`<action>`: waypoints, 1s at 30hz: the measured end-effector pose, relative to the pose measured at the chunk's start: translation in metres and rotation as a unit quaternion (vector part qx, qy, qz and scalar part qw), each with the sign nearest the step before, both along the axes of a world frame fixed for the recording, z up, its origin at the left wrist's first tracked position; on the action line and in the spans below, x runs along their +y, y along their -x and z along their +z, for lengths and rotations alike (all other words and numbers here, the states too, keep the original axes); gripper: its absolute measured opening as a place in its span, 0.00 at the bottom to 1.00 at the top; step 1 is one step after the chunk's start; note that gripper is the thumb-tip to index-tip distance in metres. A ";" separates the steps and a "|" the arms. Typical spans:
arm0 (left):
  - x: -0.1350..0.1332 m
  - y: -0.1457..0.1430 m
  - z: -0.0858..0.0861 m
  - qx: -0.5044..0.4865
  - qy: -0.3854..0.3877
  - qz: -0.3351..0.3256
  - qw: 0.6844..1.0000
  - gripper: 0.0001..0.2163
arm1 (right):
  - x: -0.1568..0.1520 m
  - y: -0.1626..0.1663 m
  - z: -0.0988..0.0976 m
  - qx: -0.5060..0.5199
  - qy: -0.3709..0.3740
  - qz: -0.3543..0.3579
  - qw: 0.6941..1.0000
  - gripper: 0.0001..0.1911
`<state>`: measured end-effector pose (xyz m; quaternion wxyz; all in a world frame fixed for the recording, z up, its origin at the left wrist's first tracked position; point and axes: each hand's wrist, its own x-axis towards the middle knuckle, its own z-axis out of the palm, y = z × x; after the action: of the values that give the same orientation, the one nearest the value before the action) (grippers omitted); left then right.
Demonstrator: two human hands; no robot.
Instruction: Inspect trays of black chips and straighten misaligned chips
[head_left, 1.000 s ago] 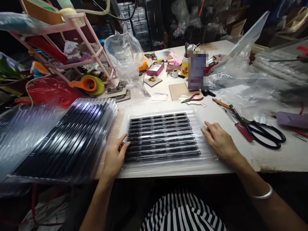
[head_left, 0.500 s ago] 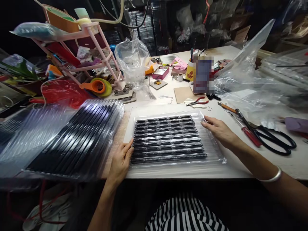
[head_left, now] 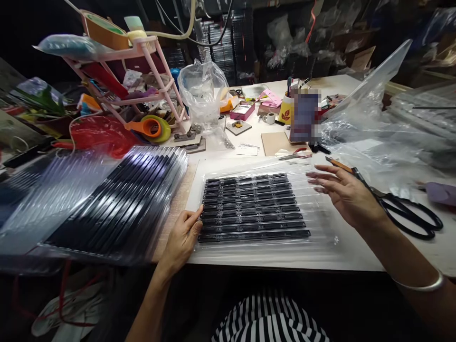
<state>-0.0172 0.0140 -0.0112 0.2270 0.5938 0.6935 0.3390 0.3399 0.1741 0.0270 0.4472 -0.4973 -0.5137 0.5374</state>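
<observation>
Head view, from the left: a stack of clear trays (head_left: 117, 204) lies slanted, its rows running away and to the right. Next, the left hand (head_left: 181, 243) pinches the left edge of the tray (head_left: 318, 216), fingers narrow on the plastic. That tray lies flat near the front of the tabletop (head_left: 359, 244), long axis left to right; its black strips (head_left: 254, 235) point the same way, stopping short of the right end. The right hand (head_left: 351, 194), on the tray's right edge half a second ago, has lifted, fingers spread wide; whether they touch, I cannot tell. Only the left hand seems to steady the tray. Scissors (head_left: 409, 212) lie farthest right.
</observation>
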 end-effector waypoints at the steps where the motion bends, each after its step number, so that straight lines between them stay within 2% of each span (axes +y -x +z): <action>1: 0.000 0.000 0.001 -0.010 0.004 0.000 1.000 0.22 | -0.002 0.001 0.002 0.013 0.007 0.013 1.000 0.24; 3: 0.000 0.001 0.001 -0.058 0.002 0.026 0.998 0.25 | -0.003 0.006 0.007 0.046 0.037 0.032 0.998 0.32; 5: 0.001 0.003 0.001 -0.151 -0.024 0.078 0.985 0.28 | 0.001 0.011 0.013 0.079 0.052 0.038 0.995 0.33; 8: 0.003 0.004 -0.001 -0.297 -0.067 0.151 0.941 0.29 | 0.018 0.014 0.024 0.160 0.023 0.009 0.987 0.19; 10: 0.003 0.004 -0.002 -0.318 -0.063 0.169 0.931 0.27 | 0.031 0.012 0.029 0.230 0.008 -0.043 0.972 0.10; 13: 0.001 0.002 -0.001 -0.232 -0.027 0.151 0.961 0.21 | 0.043 0.004 0.030 0.287 0.023 -0.104 0.952 0.12; 15: 0.001 0.000 0.003 -0.111 -0.026 0.122 0.986 0.20 | 0.045 -0.001 0.026 0.304 0.039 -0.128 0.943 0.13; 17: 0.007 -0.002 0.009 0.017 -0.056 0.101 0.993 0.18 | 0.045 -0.006 0.020 0.317 0.050 -0.146 0.936 0.13; 19: 0.022 -0.005 0.016 0.107 -0.090 0.080 0.987 0.16 | 0.045 -0.009 0.016 0.319 0.052 -0.147 0.935 0.12; 23: 0.075 -0.014 0.028 0.194 -0.113 -0.004 0.974 0.11 | 0.045 -0.010 0.014 0.328 0.060 -0.142 0.932 0.11; 27: 0.125 -0.023 0.029 0.263 -0.115 -0.097 0.953 0.08 | 0.043 -0.007 0.018 0.331 0.086 -0.137 0.930 0.12; 30: 0.141 -0.026 0.025 0.299 -0.112 -0.146 0.936 0.07 | 0.041 -0.006 0.020 0.324 0.085 -0.125 0.934 0.12</action>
<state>0.0086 0.1552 0.0138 -0.0115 0.7839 0.5928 0.1842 0.3463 0.2154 0.0470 0.6088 -0.3932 -0.2268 0.6507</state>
